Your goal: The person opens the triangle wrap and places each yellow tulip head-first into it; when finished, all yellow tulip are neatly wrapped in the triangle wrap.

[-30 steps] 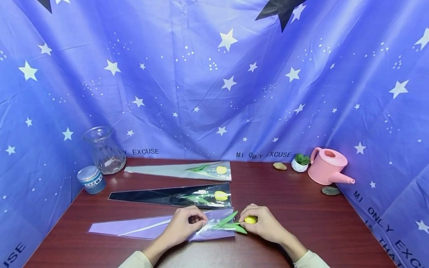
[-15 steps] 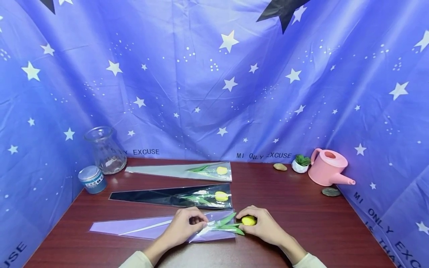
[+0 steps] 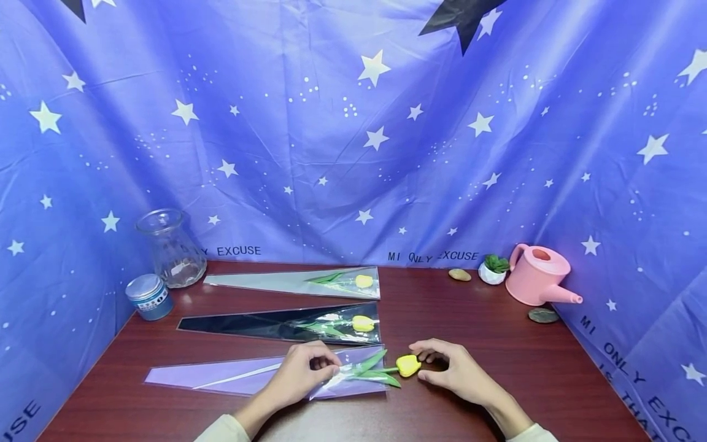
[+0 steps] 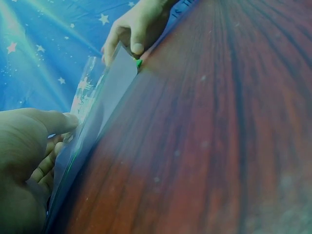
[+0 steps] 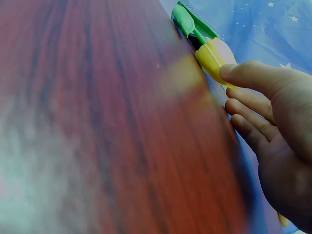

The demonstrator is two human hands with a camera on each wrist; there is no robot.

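Observation:
A purple flower sleeve (image 3: 221,376) with a clear front lies nearest the person, its wide mouth to the right. My left hand (image 3: 305,372) pinches the sleeve's film between thumb and fingers; in the left wrist view the thumb (image 4: 63,122) presses on the clear layer. A yellow tulip (image 3: 408,366) has its stem and most of its green leaves (image 3: 371,368) inside the sleeve, while the bloom sticks out past the mouth. Right beside the bloom is my right hand (image 3: 455,371), thumb and fingers apart; in the right wrist view the thumb tip overlaps the tulip's bloom (image 5: 214,58).
Behind lie a black sleeve (image 3: 237,325) and a white sleeve (image 3: 265,280), each holding a yellow tulip. A glass vase (image 3: 177,258) and blue jar (image 3: 149,298) stand at left. At right are a pink watering can (image 3: 536,276), a small potted plant (image 3: 491,270) and two stones (image 3: 459,275).
My right hand has loosened its hold on the tulip's bloom and drawn back to the right. The tulip has shifted slightly left into the sleeve. My left hand stays in place.

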